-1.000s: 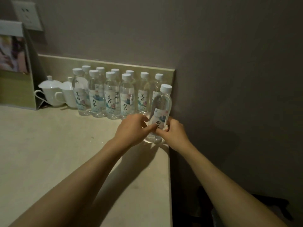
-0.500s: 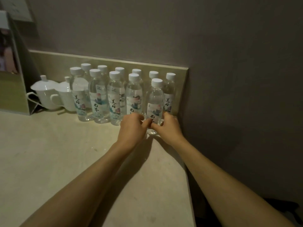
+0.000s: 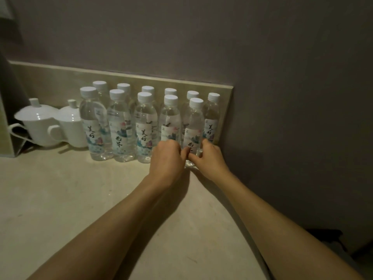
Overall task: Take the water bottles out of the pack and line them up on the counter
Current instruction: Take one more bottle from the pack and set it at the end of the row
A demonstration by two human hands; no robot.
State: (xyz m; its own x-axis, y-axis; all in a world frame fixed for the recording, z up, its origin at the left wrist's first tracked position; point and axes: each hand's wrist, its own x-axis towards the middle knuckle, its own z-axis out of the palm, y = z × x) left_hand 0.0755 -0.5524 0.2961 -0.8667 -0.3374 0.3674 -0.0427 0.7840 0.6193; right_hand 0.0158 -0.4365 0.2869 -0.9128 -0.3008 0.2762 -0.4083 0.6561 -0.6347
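Several clear water bottles with white caps and printed labels stand in two rows against the low backsplash (image 3: pixel 60 77) on the beige counter (image 3: pixel 60 199). The rightmost front bottle (image 3: pixel 193 126) stands upright at the end of the front row. My left hand (image 3: pixel 167 158) and my right hand (image 3: pixel 210 158) hold its lower part from either side, fingertips nearly meeting in front of it. Its base is partly hidden by my fingers. The back-row end bottle (image 3: pixel 212 116) stands just behind it. No pack is in view.
Two white lidded cups (image 3: pixel 40 124) stand left of the bottles. A standing card holder (image 3: pixel 8 126) is at the far left. The counter's right edge (image 3: pixel 238 209) drops off beside a dark wall; the bottles sit close to that corner.
The held bottle moved from a tilted spot near the counter's right edge back and left into the front row, now upright beside the others. Both hands stayed on it.
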